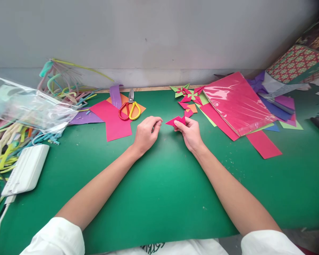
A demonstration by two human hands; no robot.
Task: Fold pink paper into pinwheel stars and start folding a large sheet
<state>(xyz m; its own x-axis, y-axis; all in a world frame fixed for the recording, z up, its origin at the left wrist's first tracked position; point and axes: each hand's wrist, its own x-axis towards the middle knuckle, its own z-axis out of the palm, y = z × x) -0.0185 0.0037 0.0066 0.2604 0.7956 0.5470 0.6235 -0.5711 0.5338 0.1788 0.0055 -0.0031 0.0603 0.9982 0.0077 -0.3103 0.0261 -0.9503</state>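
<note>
My right hand [191, 134] pinches a small folded red paper piece [175, 121] between thumb and fingers, its pointed end facing left. Just left of that point is my left hand [148, 134], its fingers curled in and thumb against them; no object shows in it. A short gap separates this hand from the folded paper. Behind my right hand lie red and green folded paper stars [192, 95] and a few loose folded red pieces [184, 105]. Scissors [131, 106] with one red and one yellow handle rest on red paper [117, 124] beyond my left hand.
A clear-wrapped pack of red paper [236, 102] lies on the right over loose coloured sheets. On the left are a heap of coloured strips [10, 138], a clear plastic bag [29, 102] and a white power bank [29, 168] with a cable. A wall [149, 39] closes off the green table [159, 198].
</note>
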